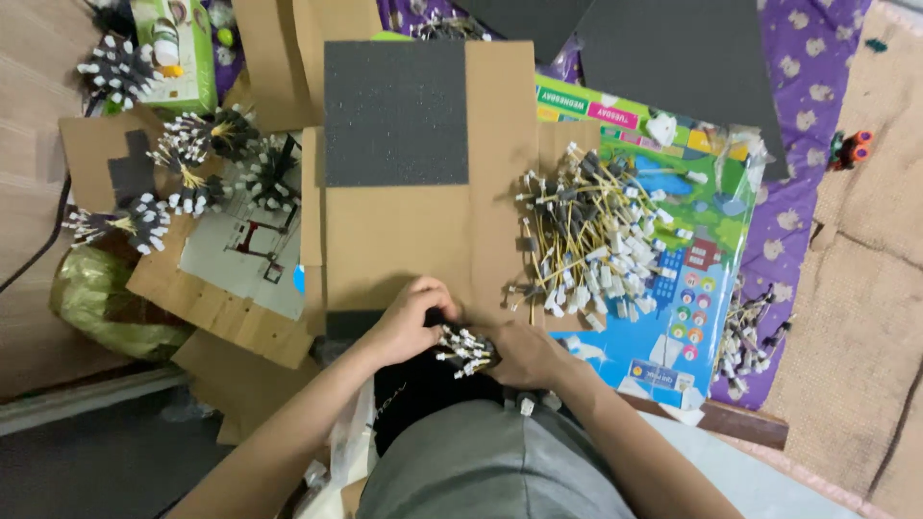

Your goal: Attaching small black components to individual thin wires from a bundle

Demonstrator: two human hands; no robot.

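My left hand (409,317) and my right hand (524,354) meet close to my body over the near edge of a brown cardboard sheet (404,245). Between them I hold a small bundle of thin wires with white plug ends (464,350); both hands grip it, the white ends fanning out to the left. A large loose pile of the same yellow and dark wires with white ends (591,240) lies just beyond my right hand, on a colourful printed poster (702,221).
Tied wire bundles (207,159) lie at the left on cardboard scraps. A dark grey foam square (396,113) rests on the cardboard ahead. More wires (750,336) lie at the right on purple cloth. A green box (183,48) stands far left.
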